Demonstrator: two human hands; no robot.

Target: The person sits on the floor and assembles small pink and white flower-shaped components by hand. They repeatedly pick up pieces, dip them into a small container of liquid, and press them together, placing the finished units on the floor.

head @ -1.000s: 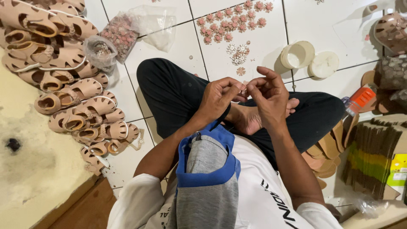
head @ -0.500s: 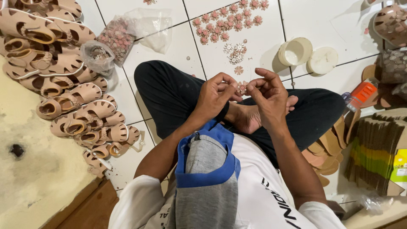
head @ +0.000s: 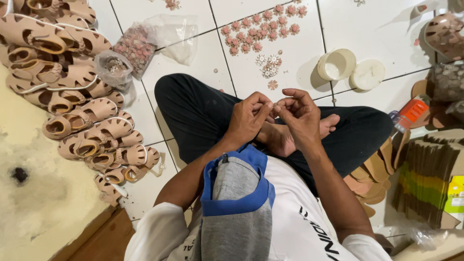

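The person sits cross-legged on the white tiled floor point(head: 193, 82), both hands raised together above the bare feet. The left hand point(head: 249, 118) and right hand point(head: 299, 116) meet fingertip to fingertip, fingers pinched closed on something tiny between them, too small to make out. Just beyond the fingers, straight ahead on the tiles, lies a single pale flower-shaped trim piece point(head: 273, 85), then a small cluster of white flower trims point(head: 269, 63), then a spread of pink flower trims point(head: 261, 30). Nothing stands between. Left lies a heap of tan child sandals point(head: 72, 96); right, two round white lids point(head: 352, 70).
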